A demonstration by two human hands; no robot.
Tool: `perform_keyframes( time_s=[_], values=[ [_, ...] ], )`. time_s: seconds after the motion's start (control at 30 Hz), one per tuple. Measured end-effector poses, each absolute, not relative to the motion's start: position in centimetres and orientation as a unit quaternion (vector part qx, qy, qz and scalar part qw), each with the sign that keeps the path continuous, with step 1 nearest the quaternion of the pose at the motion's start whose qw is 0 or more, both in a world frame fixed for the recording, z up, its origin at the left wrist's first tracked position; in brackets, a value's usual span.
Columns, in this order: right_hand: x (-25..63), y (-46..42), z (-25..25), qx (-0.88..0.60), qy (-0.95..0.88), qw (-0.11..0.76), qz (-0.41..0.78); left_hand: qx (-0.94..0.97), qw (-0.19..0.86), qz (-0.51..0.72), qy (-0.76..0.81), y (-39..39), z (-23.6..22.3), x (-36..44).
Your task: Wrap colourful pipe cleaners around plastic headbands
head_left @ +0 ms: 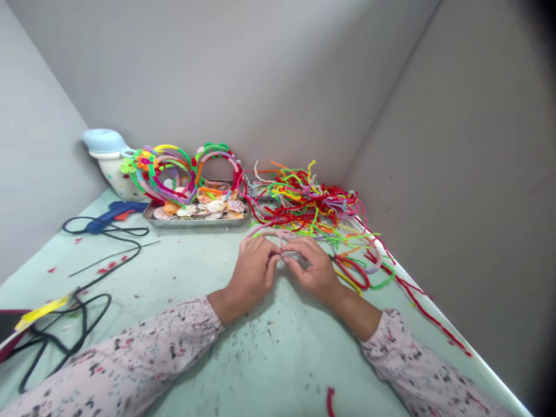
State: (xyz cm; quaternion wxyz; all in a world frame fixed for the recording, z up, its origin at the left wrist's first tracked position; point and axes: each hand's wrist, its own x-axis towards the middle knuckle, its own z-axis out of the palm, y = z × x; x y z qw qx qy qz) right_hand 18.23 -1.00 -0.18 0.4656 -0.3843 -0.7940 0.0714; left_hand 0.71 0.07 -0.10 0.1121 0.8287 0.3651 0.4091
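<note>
Shells (215,206) in the tray (195,223); left of it, glue gun (106,220) before bottle (119,178); right of it, pipe-cleaner heap (304,201).

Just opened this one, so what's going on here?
A person is working on a pink pipe cleaner over a table. The left hand seems to pinch it; the right hand has its fingertips right beside, though its exact grip is hidden. Red-handled scissors show beside the right hand. Beyond lie a tangled pile of pipe cleaners and a metal tray of shells, with colourful fuzzy hoops above it.
</note>
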Motion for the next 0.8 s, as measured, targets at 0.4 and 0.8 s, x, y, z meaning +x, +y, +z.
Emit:
perform_keyframes(
  time_s=[0.4, 0.8],
  values=[
    [18.30, -1.02, -0.11, -0.386, -0.801, 0.451, 0.078, 0.833, 0.101, 0.410, 0.358, -0.15, -0.21, 0.66],
    [18.17, -1.01, -0.28, -0.422, -0.781, 0.458, 0.051, 0.817, 0.111, 0.423, 0.375, -0.11, 0.08, 0.77]
  ],
)
